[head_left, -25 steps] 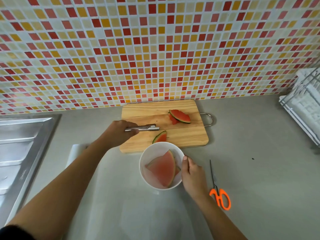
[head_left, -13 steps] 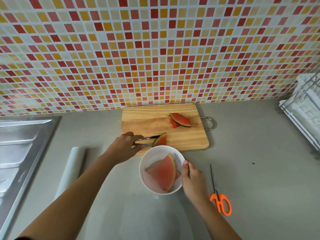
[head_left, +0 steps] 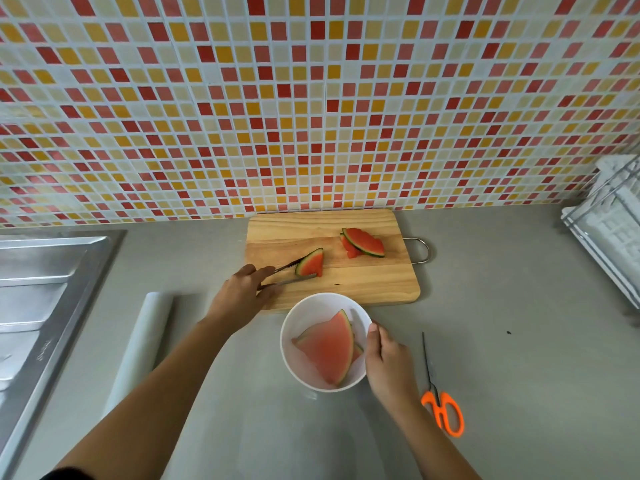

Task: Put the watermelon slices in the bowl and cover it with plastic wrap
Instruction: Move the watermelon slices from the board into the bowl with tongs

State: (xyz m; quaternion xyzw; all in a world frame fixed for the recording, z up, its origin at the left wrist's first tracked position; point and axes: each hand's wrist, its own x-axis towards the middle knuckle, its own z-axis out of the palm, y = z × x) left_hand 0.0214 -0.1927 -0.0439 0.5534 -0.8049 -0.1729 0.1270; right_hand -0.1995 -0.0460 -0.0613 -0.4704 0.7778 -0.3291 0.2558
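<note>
A small watermelon slice [head_left: 310,264] is pinched in tongs [head_left: 287,273], which are gripped by the left hand [head_left: 242,292] over the cutting board [head_left: 363,282]. The white bowl [head_left: 287,341], with a big slice [head_left: 327,348] already in it, is held at the rim by the right hand [head_left: 388,358], thumb on the edge. Farther back on the board, two more slices [head_left: 363,242] are left. A plastic wrap roll [head_left: 142,348] is parked left, orange scissors [head_left: 440,403] right. Compared to half a sec ago, the pinched slice is seen farther from the bowl.

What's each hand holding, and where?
Left hand grips metal tongs at their handle end; the tips straddle a small watermelon slice. Right hand holds the white bowl by its right rim.
</note>
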